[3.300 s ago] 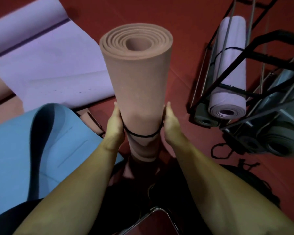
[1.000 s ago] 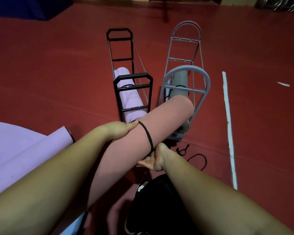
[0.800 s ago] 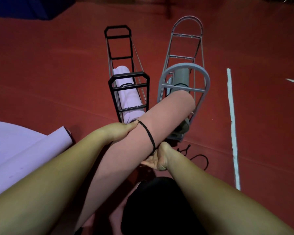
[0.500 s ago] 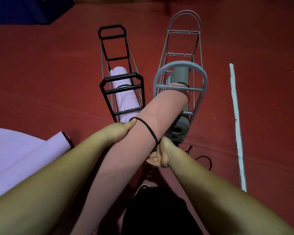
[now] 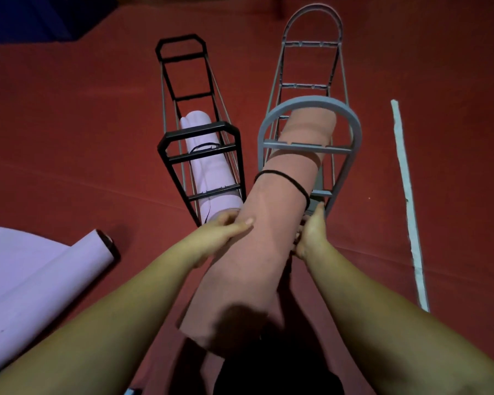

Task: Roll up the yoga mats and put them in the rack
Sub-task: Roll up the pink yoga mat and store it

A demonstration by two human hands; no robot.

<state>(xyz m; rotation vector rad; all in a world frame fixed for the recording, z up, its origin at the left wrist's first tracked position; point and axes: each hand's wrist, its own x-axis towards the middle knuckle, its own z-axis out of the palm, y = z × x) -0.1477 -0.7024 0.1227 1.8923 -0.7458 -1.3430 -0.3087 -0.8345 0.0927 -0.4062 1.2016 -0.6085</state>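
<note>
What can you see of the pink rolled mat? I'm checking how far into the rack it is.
The pink mat is a thick foam-like roll bound by a black cord. It slants up and away, its far end passed through the grey rack's front arch. The left hand and right hand hold its sides; the near end sticks out.

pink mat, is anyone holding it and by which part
Yes. Both hands hold the rolled pink mat at mid-length, just below its black band: left hand on one side, right hand on the other.
</note>
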